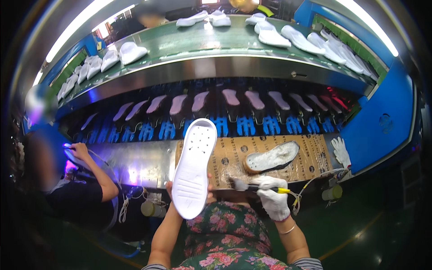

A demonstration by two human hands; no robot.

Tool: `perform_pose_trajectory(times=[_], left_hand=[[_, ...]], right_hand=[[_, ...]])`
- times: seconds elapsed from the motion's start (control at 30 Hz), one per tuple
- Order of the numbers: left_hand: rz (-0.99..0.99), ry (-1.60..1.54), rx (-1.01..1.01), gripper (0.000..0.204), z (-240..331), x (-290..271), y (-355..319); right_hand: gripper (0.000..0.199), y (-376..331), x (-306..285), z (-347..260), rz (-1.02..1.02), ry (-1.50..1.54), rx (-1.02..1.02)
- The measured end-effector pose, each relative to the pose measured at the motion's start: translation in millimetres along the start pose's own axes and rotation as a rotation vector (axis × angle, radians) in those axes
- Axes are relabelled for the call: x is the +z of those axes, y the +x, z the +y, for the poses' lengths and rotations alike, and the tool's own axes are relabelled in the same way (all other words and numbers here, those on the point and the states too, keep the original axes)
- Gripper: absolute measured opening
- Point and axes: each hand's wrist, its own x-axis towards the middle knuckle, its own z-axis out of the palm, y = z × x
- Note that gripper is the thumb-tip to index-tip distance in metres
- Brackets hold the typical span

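Observation:
Held upright in my left hand (pixel 169 189) is a white shoe sole (pixel 194 173), with several small dark holes toward its top and ridges lower down. My fingers wrap round its lower edges; the palm is hidden behind it. My right hand (pixel 273 200), in a white knit glove, closes round a brush (pixel 241 184) whose bristles point left, apart from the sole. A yellow fitting and thin hose run from the brush's other end. Beyond it, a worn, white-smeared shoe-shaped piece (pixel 274 156) with a tan end lies on taped cardboard (pixel 227 173).
Ahead, a rack carries several pinkish soles (pixel 178 104) above blue holders (pixel 245 126). A green conveyor (pixel 180 41) behind bears white soles. A white glove (pixel 340 152) lies at the right near a blue machine panel (pixel 382 121). At left, a co-worker's hand (pixel 81 152) holds a tool.

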Motion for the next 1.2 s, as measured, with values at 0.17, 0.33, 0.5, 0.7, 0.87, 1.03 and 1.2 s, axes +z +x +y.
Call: perform_pose_trajectory(times=[0.17,0.33,0.5,0.7,0.87,1.03,1.2], left_hand=[[-0.415,-0.018,-0.344,0.122,36,47,62],[-0.636,0.035,-0.073,0.116,40,138,205],[0.014,0.099,0.209,0.091,35,166,315],[0.188,1.569,0.723,0.099,28,147,350],[0.432,2.251,0.750,0.114,90,153,405],[0.365,2.271,0.659,0.106,99,142,436],[0.185,2.546,1.089,0.089,175,124,427]], right_hand=[[0.020,-23,-42,11,0.327,0.145,0.081],[0.018,-27,-43,22,0.433,0.066,0.146],[0.019,-22,-29,42,0.344,-0.085,0.212],[0.019,-29,-50,53,0.400,-0.088,0.267],[0.019,-29,-34,46,0.387,-0.122,0.283],[0.020,-31,-35,52,0.406,-0.158,0.324],[0.021,-29,-40,53,0.396,-0.111,0.338]])
